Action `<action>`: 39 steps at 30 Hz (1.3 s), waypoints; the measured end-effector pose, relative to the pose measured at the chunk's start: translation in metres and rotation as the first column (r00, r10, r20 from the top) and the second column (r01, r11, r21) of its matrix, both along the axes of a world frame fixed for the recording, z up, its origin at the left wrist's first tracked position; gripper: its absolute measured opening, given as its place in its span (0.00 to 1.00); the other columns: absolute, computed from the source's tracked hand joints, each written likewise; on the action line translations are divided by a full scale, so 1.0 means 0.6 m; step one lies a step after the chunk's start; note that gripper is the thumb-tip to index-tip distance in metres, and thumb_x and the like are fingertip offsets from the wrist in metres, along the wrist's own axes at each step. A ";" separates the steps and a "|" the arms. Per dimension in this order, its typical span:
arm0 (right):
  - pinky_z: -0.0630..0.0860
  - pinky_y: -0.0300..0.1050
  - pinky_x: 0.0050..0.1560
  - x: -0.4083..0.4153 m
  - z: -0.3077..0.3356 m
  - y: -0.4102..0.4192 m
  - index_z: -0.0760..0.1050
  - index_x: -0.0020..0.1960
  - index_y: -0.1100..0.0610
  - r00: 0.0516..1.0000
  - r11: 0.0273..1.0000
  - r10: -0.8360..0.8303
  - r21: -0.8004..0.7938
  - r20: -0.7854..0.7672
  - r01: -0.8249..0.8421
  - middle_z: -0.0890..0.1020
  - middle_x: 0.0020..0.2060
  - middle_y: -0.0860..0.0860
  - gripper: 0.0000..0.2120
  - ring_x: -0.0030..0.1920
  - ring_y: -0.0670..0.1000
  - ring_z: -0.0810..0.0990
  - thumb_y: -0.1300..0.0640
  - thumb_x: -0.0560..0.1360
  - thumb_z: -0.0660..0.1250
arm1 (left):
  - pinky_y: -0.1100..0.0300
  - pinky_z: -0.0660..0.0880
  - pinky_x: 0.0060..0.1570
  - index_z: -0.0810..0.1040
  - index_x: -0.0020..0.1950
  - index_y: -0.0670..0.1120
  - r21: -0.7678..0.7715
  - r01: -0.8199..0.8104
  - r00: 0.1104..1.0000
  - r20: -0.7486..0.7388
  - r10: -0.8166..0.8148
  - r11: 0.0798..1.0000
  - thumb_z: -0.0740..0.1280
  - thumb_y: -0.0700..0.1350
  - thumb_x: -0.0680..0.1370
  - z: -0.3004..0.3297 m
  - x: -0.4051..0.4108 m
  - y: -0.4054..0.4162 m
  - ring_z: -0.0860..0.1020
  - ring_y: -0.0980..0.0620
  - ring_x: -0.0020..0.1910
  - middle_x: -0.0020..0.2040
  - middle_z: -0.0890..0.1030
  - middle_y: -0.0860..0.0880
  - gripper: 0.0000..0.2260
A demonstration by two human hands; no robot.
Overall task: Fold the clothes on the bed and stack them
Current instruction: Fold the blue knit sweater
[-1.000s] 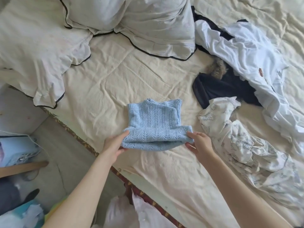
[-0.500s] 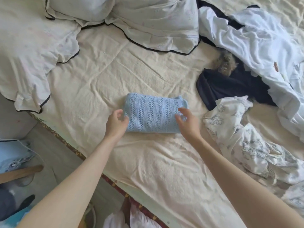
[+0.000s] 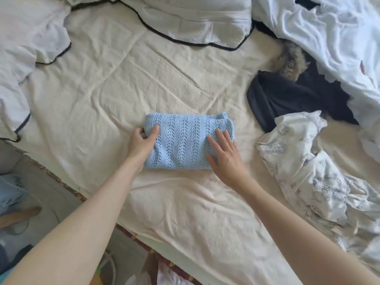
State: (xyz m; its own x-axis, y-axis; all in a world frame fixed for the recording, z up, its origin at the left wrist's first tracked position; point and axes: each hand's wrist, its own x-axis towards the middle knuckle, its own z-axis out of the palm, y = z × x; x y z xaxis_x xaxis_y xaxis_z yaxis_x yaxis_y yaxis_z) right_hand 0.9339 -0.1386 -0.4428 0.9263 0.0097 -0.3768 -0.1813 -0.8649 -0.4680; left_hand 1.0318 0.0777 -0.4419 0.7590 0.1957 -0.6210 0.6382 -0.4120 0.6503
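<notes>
While the folded light-blue knit sweater sits mid-bed, I see the left hand gripping its left edge (thumb on top) and the right hand flat on its right side, fingers straight. Unfolded printed white garment lies nearby, right.

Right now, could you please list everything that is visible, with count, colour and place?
knit garment: one, light blue, folded, middle of the bed
dark garment: one, black with fur trim, right of it
printed garment: one, white with grey print, crumpled, near right
white garment: one, crumpled, far right
pillows: at least two, white with black piping, far edge
bed sheet: one, cream
left hand: grips the knit's left end
right hand: flat, fingers pressing the knit's right side
</notes>
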 end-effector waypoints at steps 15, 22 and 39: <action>0.43 0.39 0.73 0.010 0.000 -0.001 0.59 0.75 0.58 0.981 0.974 -0.188 0.138 0.054 0.179 0.52 0.77 0.57 0.24 0.77 0.54 0.45 0.58 0.81 0.58 | 0.67 0.69 0.39 0.75 0.54 0.48 -0.015 -0.101 0.994 0.045 0.102 0.995 0.67 0.57 0.76 -0.003 -0.015 0.005 0.75 0.62 0.42 0.44 0.77 0.57 0.15; 0.47 0.43 0.73 0.002 -0.002 0.003 0.61 0.74 0.57 0.984 0.984 -0.160 0.096 0.077 0.152 0.52 0.77 0.56 0.24 0.77 0.54 0.46 0.56 0.80 0.61 | 0.65 0.71 0.41 0.72 0.55 0.49 0.051 -0.027 0.983 0.181 0.017 0.998 0.70 0.54 0.74 0.018 -0.049 0.009 0.77 0.61 0.43 0.45 0.78 0.56 0.15; 0.65 0.55 0.70 0.037 -0.017 -0.026 0.63 0.74 0.49 0.779 0.630 -0.537 0.461 -0.324 0.625 0.66 0.68 0.50 0.28 0.68 0.50 0.66 0.56 0.76 0.67 | 0.60 0.71 0.50 0.64 0.69 0.47 -0.142 -0.002 0.998 -0.067 -0.007 0.990 0.64 0.58 0.76 -0.029 -0.040 0.049 0.74 0.60 0.51 0.53 0.74 0.57 0.27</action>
